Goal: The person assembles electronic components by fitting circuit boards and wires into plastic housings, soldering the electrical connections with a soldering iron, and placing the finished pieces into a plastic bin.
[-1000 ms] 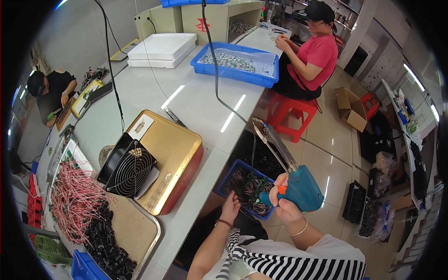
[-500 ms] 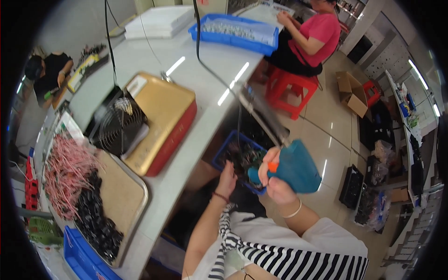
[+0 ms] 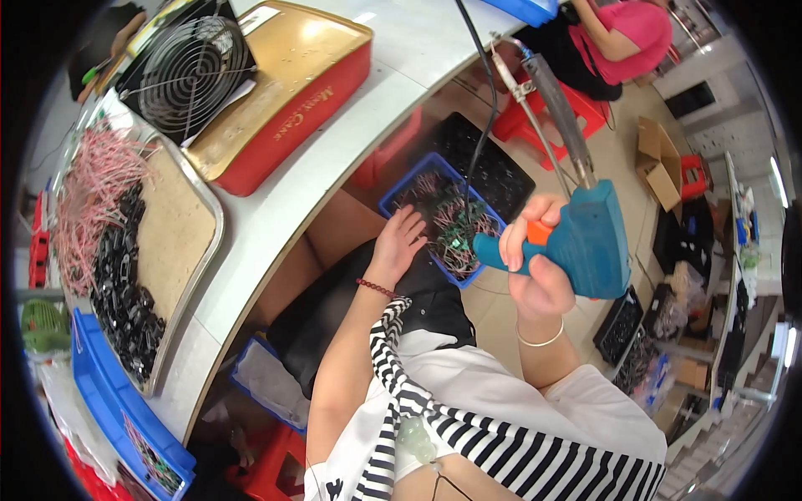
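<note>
My right hand (image 3: 539,280) is wrapped round the handle of a teal soldering gun (image 3: 595,242) with an orange trigger. Its metal rod and feed tube point up and away from me. Fingers spread, my left hand (image 3: 399,246) is empty beside the near left rim of a blue bin (image 3: 491,213). Inside the bin lie small green circuit boards (image 3: 455,234) with pink and dark wires. A black cable (image 3: 484,134) hangs down in front of the bin.
On the white table (image 3: 276,250) at left are a metal tray (image 3: 188,217) of pink wires and black parts, a black fan (image 3: 188,79) and a red-gold tin (image 3: 292,125). A dark tray (image 3: 489,163) lies behind the bin. A co-worker in pink (image 3: 622,42) sits at far right.
The view has tilted downward, showing more of the bin. My left hand's fingers have spread. My right hand has raised the soldering gun, its rod now pointing more steeply upward.
</note>
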Motion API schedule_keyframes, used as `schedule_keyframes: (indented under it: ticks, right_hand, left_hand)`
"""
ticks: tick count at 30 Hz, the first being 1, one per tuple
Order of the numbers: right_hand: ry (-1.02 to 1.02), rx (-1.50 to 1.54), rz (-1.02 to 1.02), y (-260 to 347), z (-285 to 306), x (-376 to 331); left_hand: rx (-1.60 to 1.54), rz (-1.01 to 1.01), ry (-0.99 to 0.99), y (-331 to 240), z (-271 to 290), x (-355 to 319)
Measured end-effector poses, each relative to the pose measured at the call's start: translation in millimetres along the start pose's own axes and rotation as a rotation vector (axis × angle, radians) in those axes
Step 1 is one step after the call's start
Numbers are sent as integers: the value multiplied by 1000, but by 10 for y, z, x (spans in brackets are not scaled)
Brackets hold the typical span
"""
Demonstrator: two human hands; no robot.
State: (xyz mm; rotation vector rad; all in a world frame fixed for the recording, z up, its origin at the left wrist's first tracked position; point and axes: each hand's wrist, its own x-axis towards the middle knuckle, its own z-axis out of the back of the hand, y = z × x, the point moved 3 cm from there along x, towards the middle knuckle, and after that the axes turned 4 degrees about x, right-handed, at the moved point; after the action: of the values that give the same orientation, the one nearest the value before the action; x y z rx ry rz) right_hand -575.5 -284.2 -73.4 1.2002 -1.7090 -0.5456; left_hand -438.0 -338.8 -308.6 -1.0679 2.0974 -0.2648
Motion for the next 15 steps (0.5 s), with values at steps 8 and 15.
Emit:
schedule_keyframes:
  ticks: [8, 15]
  right_hand:
    - [132, -80, -41, -248, -117, -21]
    - [296, -264, -32, -451, -122, 185]
  left_hand:
    - [239, -36, 80, -161, -149, -691]
    - [696, -228, 60, -1058, 84, -2452]
